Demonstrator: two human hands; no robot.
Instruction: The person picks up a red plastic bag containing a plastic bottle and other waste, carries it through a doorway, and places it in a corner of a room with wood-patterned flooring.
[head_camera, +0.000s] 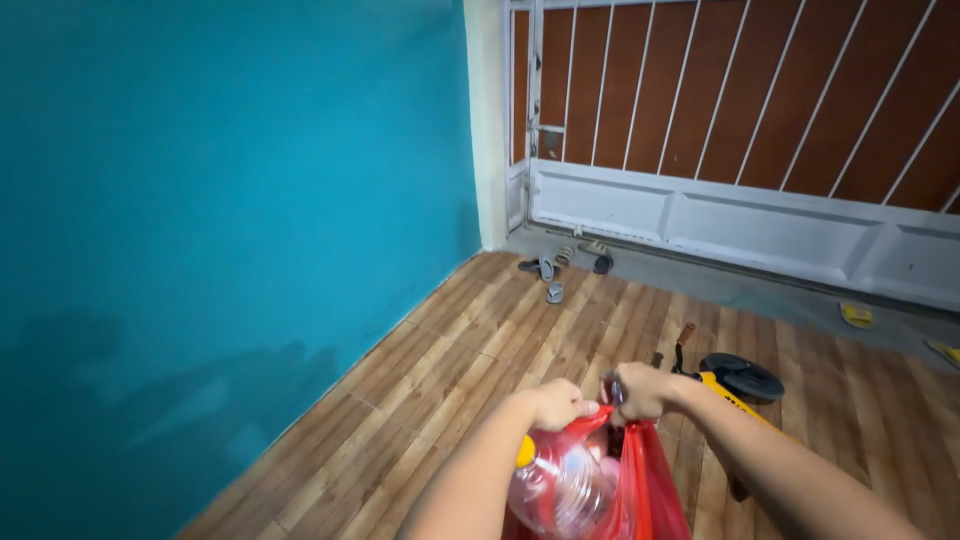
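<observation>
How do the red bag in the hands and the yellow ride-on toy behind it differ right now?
The red plastic bag is soft, thin and partly see-through; the yellow ride-on toy is rigid, with a black wheel. The bag is gripped at its top by the left hand and right hand; the toy is untouched. The bag holds a clear bottle with a yellow cap; the toy carries nothing visible. Both are over the wood-pattern floor.

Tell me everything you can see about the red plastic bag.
The red plastic bag is thin, glossy and crinkled, cut off by the picture's bottom edge. The left hand and right hand pinch its top edges, pulling the mouth open. A clear plastic bottle with a yellow cap sticks out on its left side.
</observation>
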